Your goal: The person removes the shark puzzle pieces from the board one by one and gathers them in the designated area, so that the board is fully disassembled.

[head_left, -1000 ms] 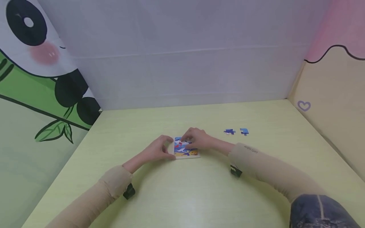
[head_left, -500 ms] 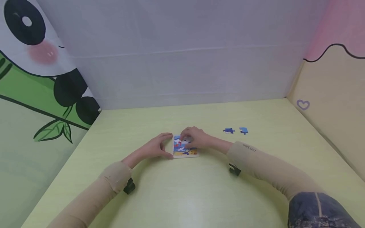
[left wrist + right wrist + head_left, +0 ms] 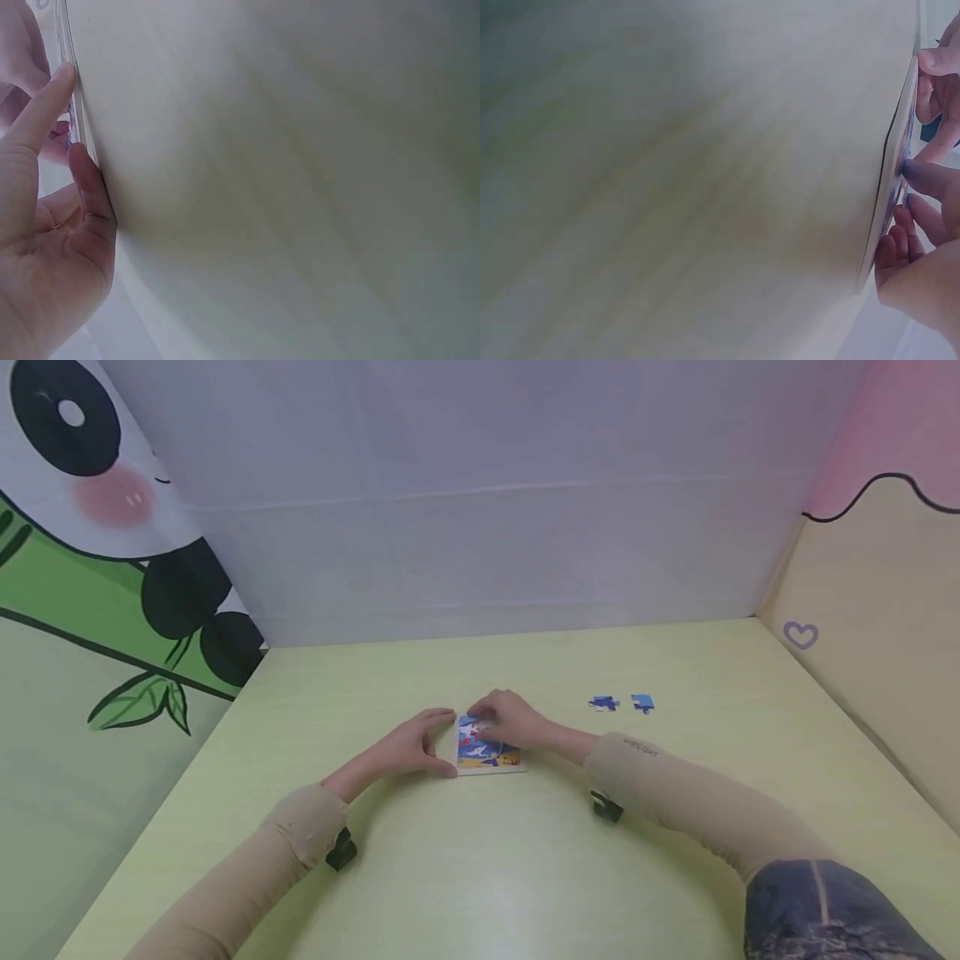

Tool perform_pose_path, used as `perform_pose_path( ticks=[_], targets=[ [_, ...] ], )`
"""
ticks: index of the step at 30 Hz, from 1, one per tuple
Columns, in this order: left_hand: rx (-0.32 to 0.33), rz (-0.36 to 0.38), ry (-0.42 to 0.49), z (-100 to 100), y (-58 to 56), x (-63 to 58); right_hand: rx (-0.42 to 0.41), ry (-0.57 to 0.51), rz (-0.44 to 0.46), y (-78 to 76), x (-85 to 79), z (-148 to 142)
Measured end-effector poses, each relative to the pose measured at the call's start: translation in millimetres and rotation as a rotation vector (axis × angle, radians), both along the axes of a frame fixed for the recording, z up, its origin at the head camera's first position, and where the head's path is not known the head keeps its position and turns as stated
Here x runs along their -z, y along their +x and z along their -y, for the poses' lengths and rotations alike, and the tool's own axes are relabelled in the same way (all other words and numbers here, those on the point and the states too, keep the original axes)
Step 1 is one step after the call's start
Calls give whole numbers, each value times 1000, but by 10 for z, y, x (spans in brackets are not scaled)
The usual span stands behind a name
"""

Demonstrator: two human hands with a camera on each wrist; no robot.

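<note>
A small jigsaw puzzle board (image 3: pixel 491 771) with a pale rim and a colourful sea picture lies on the table. My left hand (image 3: pixel 408 746) holds its left edge, thumb at the near corner and fingers at the far one. Over the upper part of the picture is my right hand (image 3: pixel 517 722), thumb and fingertips pinching a puzzle piece against the board. That piece is mostly hidden by the fingers. In the right wrist view the right hand's fingertips (image 3: pixel 919 176) meet the face of the board. The left wrist view shows the left thumb (image 3: pixel 56 86) along the board's edge.
Two loose blue puzzle pieces, one darker (image 3: pixel 603 703) and one lighter (image 3: pixel 642 703), lie to the right beyond the right forearm. A pale yellow table (image 3: pixel 480 860) carries everything. Behind it hangs a plain cloth wall (image 3: pixel 480 560), with printed panels at both sides.
My right hand has shifted slightly left and farther away over the board, uncovering more of its lower right. The left hand stays at the left edge; both loose pieces lie where they were.
</note>
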State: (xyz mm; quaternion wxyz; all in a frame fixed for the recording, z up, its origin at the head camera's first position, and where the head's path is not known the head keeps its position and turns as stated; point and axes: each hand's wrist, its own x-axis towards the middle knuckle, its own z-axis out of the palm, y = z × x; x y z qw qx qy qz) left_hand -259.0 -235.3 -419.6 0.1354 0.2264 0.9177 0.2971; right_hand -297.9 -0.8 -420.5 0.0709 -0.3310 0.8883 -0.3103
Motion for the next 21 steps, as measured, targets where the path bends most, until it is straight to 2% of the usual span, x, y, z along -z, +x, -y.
perform_pose_path(
  ticks=[9,21],
  targets=[
    [9,-7,10,-9,-2,-13,-8,23,-21,-16,-52,45],
    [16,-10,10,-24,18,-33,-40,31,-76,-46,26,32]
  ],
)
